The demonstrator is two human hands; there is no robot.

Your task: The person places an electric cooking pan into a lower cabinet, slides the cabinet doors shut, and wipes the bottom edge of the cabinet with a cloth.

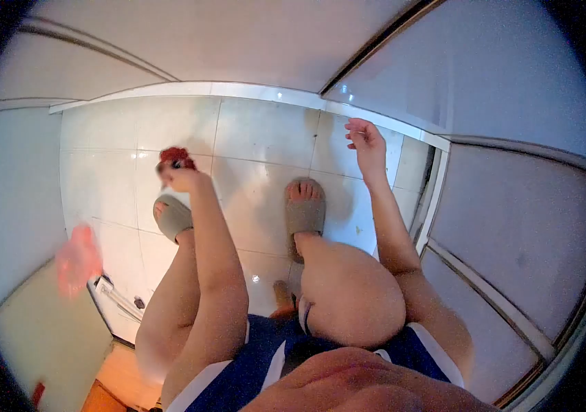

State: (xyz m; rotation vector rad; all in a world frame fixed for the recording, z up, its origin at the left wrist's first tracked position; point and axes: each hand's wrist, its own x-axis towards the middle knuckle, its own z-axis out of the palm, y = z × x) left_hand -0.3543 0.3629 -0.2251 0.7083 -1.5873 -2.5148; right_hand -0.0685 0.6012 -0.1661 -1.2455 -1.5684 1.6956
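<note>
My left hand (pixel 182 180) is closed around a dark red, bunched thing (pixel 177 154) with a small black part. It is blurred, and I cannot make out its exact kind. This hand hangs above the floor, just over the grey slipper (pixel 173 218) on my left foot. My right hand (pixel 367 139) reaches forward on the other side with its fingers loosely bent and apart. Nothing shows in it. It is close to the pale panels by the white floor strip in the view.
Pale glossy tiles (pixel 252 137) form the floor, bordered by a white strip (pixel 265 91) and large panels. Another grey slipper (pixel 305 213) is on my right foot. A translucent pink-red plastic bag (pixel 80 261) hangs at the left, near a white edged object (pixel 118 299).
</note>
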